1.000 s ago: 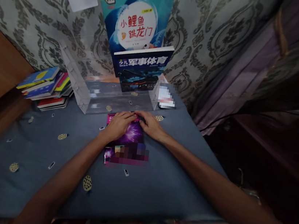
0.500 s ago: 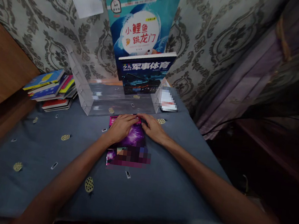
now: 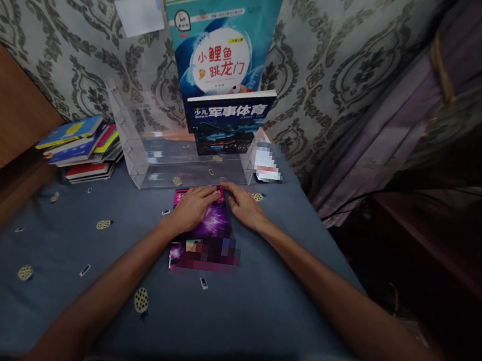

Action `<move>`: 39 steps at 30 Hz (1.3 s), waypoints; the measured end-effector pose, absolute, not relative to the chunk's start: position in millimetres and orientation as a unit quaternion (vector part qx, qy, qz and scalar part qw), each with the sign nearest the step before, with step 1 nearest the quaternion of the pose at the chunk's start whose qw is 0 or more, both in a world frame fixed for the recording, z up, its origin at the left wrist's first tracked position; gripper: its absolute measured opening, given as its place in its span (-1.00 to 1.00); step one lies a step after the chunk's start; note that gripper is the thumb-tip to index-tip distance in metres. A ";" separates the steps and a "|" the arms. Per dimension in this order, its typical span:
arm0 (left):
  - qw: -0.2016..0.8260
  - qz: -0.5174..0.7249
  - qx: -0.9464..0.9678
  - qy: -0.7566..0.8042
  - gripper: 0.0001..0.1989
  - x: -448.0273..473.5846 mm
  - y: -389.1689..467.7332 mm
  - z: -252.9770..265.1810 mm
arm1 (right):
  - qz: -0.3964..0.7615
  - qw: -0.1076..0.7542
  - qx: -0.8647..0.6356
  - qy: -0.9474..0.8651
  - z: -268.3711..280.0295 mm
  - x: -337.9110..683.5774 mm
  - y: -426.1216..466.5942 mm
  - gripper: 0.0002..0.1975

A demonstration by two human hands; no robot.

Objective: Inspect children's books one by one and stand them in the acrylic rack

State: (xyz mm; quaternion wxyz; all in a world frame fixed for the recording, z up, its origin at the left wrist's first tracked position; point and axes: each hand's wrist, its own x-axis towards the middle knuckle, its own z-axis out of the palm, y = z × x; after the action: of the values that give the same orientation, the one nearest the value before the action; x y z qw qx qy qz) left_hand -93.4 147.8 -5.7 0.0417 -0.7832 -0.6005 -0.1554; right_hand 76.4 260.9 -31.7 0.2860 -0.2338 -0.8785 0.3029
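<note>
A purple book with a pink band along its top lies flat on the cloth-covered table, part of its lower cover pixelated. Across its upper left rests my left hand, palm down and fingers stretched out. At the book's upper right corner is my right hand, its fingers extended toward the top edge and the thumb apart beside the right edge. Just beyond both hands stands a clear acrylic book rack. A dark blue book leans upright in it, with a teal book behind.
On the left, a stack of books sits near a wooden panel. A partly pixelated phone-like object lies right of the rack. The blue tablecloth drops off at the right, near a tied curtain and dark cables.
The view has shifted slightly, so the rack and books appear a little lower and further left. Both hands keep the same places at the purple book.
</note>
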 end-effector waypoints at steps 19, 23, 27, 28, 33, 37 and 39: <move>0.034 -0.152 -0.829 -0.538 -0.50 -85.0 128.6 -0.3 | 0.257 0.274 -0.238 -0.896 -31.0 76.0 263.5 -0.52; 0.024 -0.162 -0.826 -0.540 -0.50 -83.4 123.9 1.2 | 0.246 0.269 -0.234 -0.901 -30.1 77.9 260.7 -0.52; 0.015 -0.163 -0.823 -0.544 -0.52 -82.2 124.1 3.3 | 0.230 0.284 -0.226 -0.903 -25.1 81.5 251.8 -0.51; 0.013 -0.162 -0.822 -0.546 -0.52 -81.9 124.0 3.7 | 0.224 0.286 -0.224 -0.904 -23.5 82.1 249.4 -0.52; 0.017 -0.168 -0.825 -0.539 -0.52 -82.2 123.4 3.7 | 0.215 0.283 -0.221 -0.908 -18.1 83.6 244.4 -0.58; 0.025 -0.170 -0.831 -0.529 -0.59 -82.3 122.3 3.1 | 0.230 0.272 -0.225 -0.907 -16.9 85.6 246.0 -0.60; 0.019 -0.167 -0.836 -0.522 -0.62 -79.2 118.7 4.0 | 0.232 0.263 -0.225 -0.909 -16.3 87.2 245.9 -0.62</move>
State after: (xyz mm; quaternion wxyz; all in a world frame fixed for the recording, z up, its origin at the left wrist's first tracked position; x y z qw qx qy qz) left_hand -79.2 118.7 4.0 0.0194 -0.8364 -0.5216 -0.1672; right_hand 87.2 245.9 -16.3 0.2626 -0.2245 -0.9092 0.2321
